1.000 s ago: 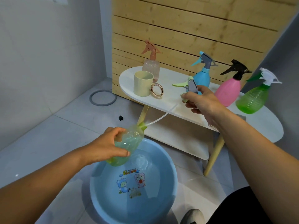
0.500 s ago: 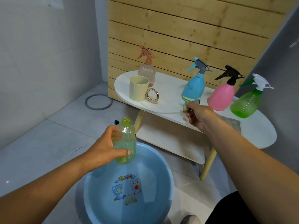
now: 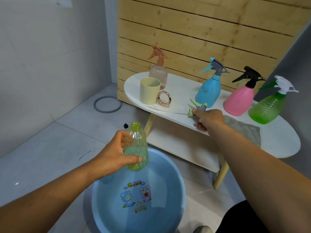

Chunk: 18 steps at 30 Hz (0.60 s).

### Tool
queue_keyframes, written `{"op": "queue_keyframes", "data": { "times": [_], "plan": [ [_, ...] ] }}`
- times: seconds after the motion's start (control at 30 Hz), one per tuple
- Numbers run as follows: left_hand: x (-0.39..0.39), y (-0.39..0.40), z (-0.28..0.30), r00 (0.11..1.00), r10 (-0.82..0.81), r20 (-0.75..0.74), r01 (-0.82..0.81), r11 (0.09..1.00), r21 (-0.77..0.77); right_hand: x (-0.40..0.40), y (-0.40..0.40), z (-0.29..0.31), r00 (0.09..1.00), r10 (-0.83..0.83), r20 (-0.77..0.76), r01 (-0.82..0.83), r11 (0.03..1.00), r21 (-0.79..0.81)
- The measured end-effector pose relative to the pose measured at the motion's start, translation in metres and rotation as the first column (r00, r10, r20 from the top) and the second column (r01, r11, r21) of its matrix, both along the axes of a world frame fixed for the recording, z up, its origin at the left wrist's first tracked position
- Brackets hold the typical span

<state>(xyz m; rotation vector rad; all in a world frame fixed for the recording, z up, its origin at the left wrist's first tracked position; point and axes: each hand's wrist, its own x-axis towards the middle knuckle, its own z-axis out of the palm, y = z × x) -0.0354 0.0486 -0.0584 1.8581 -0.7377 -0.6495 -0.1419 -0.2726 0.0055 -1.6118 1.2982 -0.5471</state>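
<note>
Left hand (image 3: 114,158) grips bottle (image 3: 137,147); right hand (image 3: 209,119) pinches sprayer head (image 3: 199,108).

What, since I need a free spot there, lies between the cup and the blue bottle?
In the head view, a gold ring beside the cup; then bare tabletop up to the blue bottle.

The only lettering you can see is on the floor of the blue basin (image 3: 109,207): a yellow word above two cartoon bears, too blurred to read.
</note>
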Motion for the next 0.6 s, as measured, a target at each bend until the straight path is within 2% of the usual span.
{"op": "queue_keyframes", "data": {
  "times": [0.23, 0.3, 0.37, 0.47, 0.6],
  "plan": [
    [0.003, -0.002, 0.004, 1.000, -0.009, 0.002, 0.009, 1.000, -0.005, 0.008, 0.003, 0.005, 0.972, -0.013, -0.233, -0.059, 0.954, -0.295],
    [0.003, -0.004, 0.006, 1.000, -0.010, -0.002, 0.010, 1.000, -0.014, 0.016, 0.007, 0.012, 0.987, -0.021, -0.161, -0.040, 0.930, -0.364],
    [0.004, -0.007, 0.008, 1.000, -0.013, -0.006, 0.013, 1.000, -0.025, 0.027, 0.012, 0.016, 0.996, 0.047, -0.070, -0.070, 0.916, -0.396],
    [0.005, -0.010, 0.011, 1.000, -0.003, -0.016, 0.002, 0.999, -0.043, 0.048, 0.025, 0.018, 0.979, 0.205, -0.003, -0.193, 0.917, -0.348],
    [0.009, -0.012, 0.013, 1.000, 0.008, -0.030, -0.010, 0.998, -0.063, 0.072, 0.038, 0.012, 0.952, 0.307, 0.012, -0.292, 0.915, -0.277]
  ]
}}
